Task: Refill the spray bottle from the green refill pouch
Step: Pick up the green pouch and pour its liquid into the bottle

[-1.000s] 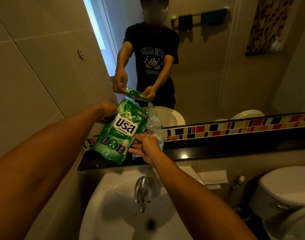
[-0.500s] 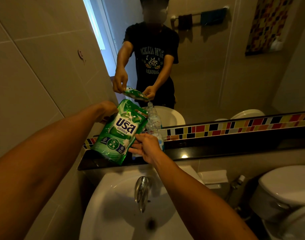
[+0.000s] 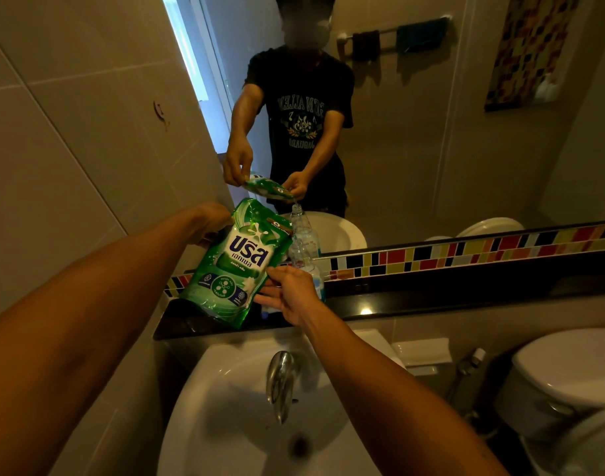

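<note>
A green refill pouch (image 3: pixel 235 264) with white and blue lettering is tilted over a clear plastic bottle (image 3: pixel 302 250) that stands uncapped on the black ledge (image 3: pixel 431 297). My left hand (image 3: pixel 210 221) grips the pouch's upper left corner from behind. My right hand (image 3: pixel 289 292) pinches the pouch's right edge, in front of the bottle's lower part. The pouch's top right corner sits at the bottle's neck. The mirror shows a thin stream falling from that corner into the bottle mouth.
A white sink (image 3: pixel 225 424) with a chrome tap (image 3: pixel 281 383) is below the ledge. A toilet (image 3: pixel 568 372) stands at the right, with a bidet sprayer (image 3: pixel 471 360) beside it. The mirror (image 3: pixel 431 132) and a coloured tile strip (image 3: pixel 465 249) back the ledge.
</note>
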Demonstrator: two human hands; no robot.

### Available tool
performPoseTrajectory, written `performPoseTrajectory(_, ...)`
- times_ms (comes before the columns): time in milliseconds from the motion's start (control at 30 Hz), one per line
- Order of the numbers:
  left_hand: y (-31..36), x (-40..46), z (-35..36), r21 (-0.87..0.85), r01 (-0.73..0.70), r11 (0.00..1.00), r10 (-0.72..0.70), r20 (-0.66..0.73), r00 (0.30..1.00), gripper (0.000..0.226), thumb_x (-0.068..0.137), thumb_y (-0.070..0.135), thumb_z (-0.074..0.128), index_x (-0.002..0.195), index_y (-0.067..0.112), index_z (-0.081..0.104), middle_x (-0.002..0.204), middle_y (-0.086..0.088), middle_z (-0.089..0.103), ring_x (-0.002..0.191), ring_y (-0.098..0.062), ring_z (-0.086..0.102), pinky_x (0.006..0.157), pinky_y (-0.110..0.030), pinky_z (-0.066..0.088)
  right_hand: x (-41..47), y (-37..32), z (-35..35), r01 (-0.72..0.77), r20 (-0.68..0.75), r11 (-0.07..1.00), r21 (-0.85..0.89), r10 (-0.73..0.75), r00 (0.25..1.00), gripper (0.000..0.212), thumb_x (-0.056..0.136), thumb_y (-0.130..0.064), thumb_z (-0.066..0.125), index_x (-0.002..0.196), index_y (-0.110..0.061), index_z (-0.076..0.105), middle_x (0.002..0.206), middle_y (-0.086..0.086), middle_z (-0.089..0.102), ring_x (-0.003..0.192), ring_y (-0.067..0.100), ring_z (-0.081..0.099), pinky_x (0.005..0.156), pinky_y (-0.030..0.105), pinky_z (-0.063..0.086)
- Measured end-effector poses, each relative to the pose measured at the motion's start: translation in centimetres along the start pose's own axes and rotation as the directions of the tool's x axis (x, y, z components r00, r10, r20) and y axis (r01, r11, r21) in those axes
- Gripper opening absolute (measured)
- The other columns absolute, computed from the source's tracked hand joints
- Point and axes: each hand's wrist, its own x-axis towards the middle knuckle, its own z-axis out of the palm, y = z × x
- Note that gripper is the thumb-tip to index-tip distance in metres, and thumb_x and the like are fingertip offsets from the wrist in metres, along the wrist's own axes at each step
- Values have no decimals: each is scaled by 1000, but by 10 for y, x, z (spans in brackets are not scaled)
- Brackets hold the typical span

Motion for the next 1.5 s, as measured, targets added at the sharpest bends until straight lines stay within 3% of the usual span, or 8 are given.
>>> performPoseTrajectory(400,0,1,-1,-2,-3,1000,3,0,1000,19,100,17,44,84,9,52,90,-11,58,88,-26,55,79,-37,45,2,0,0,0,4,1000,-13,0,1000,10,101,-12,57,106,-4,59,89,15,77,82,28,76,71,40,64)
performPoseTrajectory(567,1,1,-1,4,-1,1000,1,-4,1000,20,100,17,43,83,10,51,89,-11,58,85,-25,55,74,-36,45,3,1,0,4,6,1000,-13,-4,1000,17,102,-13,56,114,-1,58,104,22,74,91,33,74,77,43,64)
performPoseTrajectory(800,0,1,-2,-2,3,1000,-3,1,1000,20,100,18,42,84,10,51,92,-12,58,91,-27,55,75,-36,45,4,1,0,-1,14,1000,-10,1,1000,15,101,-12,57,112,-2,57,97,20,75,87,32,75,77,44,64)
performPoseTrajectory(933,0,1,-2,1,3,1000,-3,5,1000,21,100,18,42,83,10,51,91,-11,57,88,-25,54,75,-36,45,3,0,0,-1,11,1000,-14,1,1000,13,102,-12,56,111,-2,57,93,18,75,84,30,75,73,41,64)
performPoseTrajectory(1133,0,1,-2,-2,-8,1000,8,4,1000,21,100,16,41,82,10,50,86,-10,56,80,-23,54,72,-34,45,4,1,1,4,11,1000,-16,-4,1000,18,101,-12,57,115,-1,59,98,20,75,89,32,76,80,45,63)
performPoseTrajectory(1500,1,1,-2,2,-12,1000,12,8,1000,22,100,17,42,82,10,51,87,-11,57,81,-23,54,73,-35,45,2,-1,0,0,13,1000,-8,0,1000,8,102,-11,54,103,-5,60,93,18,75,83,29,75,71,40,65)
